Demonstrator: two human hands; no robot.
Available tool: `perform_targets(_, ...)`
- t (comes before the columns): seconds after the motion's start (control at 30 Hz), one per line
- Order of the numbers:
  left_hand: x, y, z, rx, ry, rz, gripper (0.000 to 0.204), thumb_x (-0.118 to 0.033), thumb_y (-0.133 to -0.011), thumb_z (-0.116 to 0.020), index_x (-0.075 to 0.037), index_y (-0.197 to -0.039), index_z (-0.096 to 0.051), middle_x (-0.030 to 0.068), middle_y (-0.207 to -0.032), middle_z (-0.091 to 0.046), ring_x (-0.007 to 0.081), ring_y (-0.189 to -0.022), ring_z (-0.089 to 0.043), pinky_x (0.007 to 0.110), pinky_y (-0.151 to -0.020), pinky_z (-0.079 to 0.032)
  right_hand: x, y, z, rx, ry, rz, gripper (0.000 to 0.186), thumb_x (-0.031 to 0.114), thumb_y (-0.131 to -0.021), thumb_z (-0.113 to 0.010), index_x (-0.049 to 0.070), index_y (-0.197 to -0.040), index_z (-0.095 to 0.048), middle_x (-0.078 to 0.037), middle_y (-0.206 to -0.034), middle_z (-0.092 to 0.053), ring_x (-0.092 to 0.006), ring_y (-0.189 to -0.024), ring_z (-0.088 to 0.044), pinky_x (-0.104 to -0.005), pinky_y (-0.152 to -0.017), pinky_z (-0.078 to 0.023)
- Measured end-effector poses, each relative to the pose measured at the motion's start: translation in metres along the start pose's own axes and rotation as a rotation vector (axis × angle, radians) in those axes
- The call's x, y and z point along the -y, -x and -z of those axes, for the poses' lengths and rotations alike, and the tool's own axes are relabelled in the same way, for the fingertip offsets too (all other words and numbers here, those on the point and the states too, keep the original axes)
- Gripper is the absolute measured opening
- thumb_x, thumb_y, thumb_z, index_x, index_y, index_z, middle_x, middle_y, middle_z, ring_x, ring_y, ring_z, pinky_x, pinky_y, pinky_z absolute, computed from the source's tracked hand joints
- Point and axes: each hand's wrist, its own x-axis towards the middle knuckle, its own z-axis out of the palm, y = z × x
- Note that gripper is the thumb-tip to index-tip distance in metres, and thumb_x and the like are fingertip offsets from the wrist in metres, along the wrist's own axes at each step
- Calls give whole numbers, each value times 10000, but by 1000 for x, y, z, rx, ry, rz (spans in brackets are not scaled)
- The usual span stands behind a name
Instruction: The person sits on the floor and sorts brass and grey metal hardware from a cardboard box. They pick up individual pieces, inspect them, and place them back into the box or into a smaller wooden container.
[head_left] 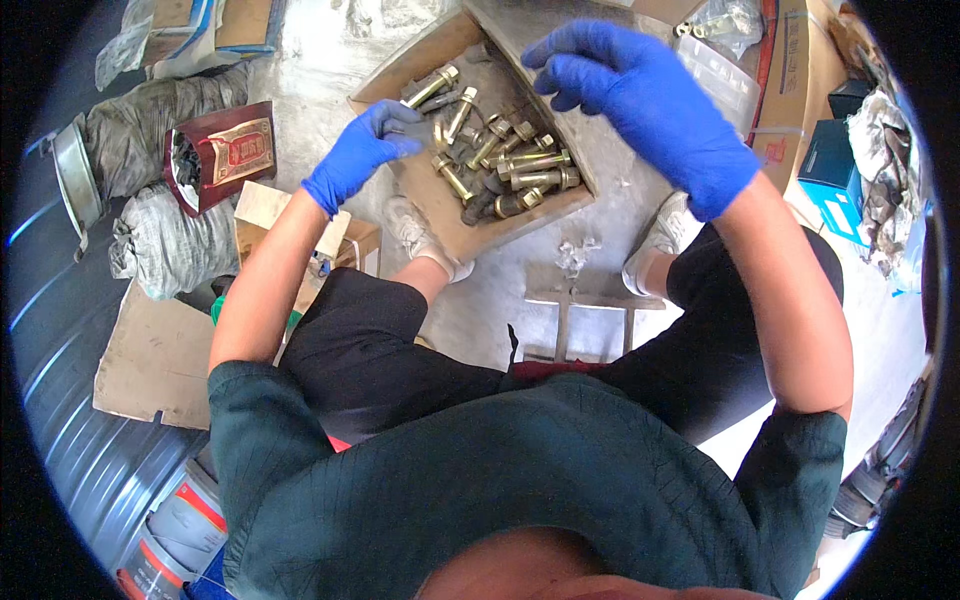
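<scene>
Bolts (535, 162): cylindrical, glossy yellowish metal, heaped in brown cardboard box (530, 224). Right hand (655, 105) loosely spread; left hand (355, 155): grip unclear.

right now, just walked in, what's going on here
A person in blue gloves has an open cardboard box of brass-coloured bolts on the floor in front of them. Their left grip is at the box's left side, fingers bent; whether it holds anything is unclear. Their right grip is raised by the box's far right side, fingers loosely curled, with nothing visible in it. The bolts lie jumbled in the box.
</scene>
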Motion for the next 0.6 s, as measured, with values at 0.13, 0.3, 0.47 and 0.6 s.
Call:
perform_targets(0.13,-33,18,-45,23,273,3,440,-11,-844,-727,-47,-1238,-535,45,-1173,-604,119,-1070,-591,275,-938,-503,-20,2,-35,87,-11,-135,458,295,-945,-693,66,-1331,-599,-111,-1156,-686,-182,-1040,-640,-327,-947,-501)
perform_targets(0.3,-50,20,-94,187,332,-25,432,-31,-855,-728,-37,-1239,-531,69,-1149,-622,148,-1059,-610,276,-921,-511,-49,14,-66,239,-147,-284,538,403,-858,-749,8,-1200,-623,-184,-1014,-691,-240,-910,-675,-364,-823,-528)
perform_targets(0.47,-6,-33,-60,222,-189,45,326,-118,-874,-732,-46,-1164,-602,85,-1106,-665,170,-1011,-649,309,-862,-532,-49,23,-66,242,338,-162,280,261,-846,-721,46,-1009,-645,-206,-918,-661,-350,-822,-668,-428,-746,-524)
perform_targets(0.6,67,-82,-14,-415,-1286,-208,230,-232,-845,-703,-62,-995,-667,203,-974,-680,368,-906,-674,457,-775,-548,-38,33,-68,321,444,-75,237,196,-859,-719,56,-1032,-639,-202,-903,-644,-385,-841,-655,-426,-738,-523)
